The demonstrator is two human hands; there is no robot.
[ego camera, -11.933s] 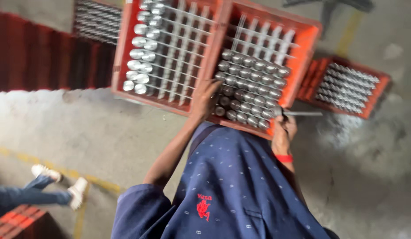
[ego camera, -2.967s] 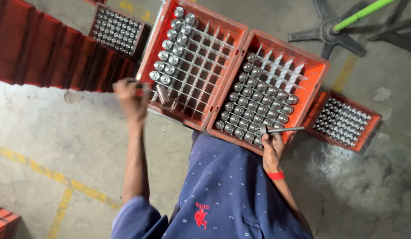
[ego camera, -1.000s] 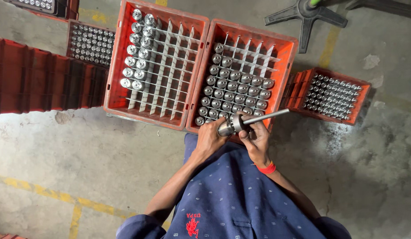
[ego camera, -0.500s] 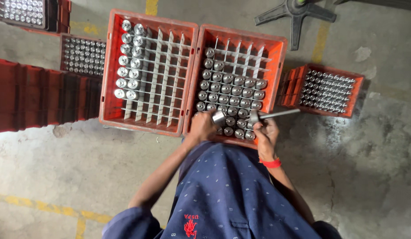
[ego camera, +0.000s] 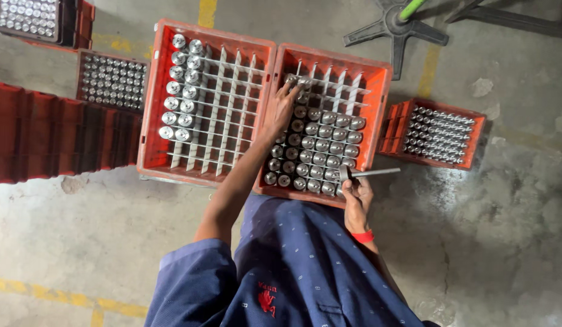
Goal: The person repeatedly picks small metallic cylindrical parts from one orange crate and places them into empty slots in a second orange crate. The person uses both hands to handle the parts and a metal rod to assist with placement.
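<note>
Our left hand [ego camera: 285, 104], fingers spread, touches upright steel cylinders [ego camera: 317, 144] at red crate's [ego camera: 384, 79] far-left corner; right hand [ego camera: 356, 197] pinches metal rod tool [ego camera: 369, 173] at near edge.

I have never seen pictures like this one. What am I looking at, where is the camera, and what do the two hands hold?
The camera sits on a person's head and looks straight down, so you see a blue shirt and two bare arms. On the concrete floor stand two orange crates with white dividers. The left crate holds a few shiny metal cylinders; the right crate holds many. The left hand reaches into the right crate and touches cylinders there. The right hand holds a thin metal rod tool at the crate's near edge. Smaller crates of similar parts stand around.
</note>
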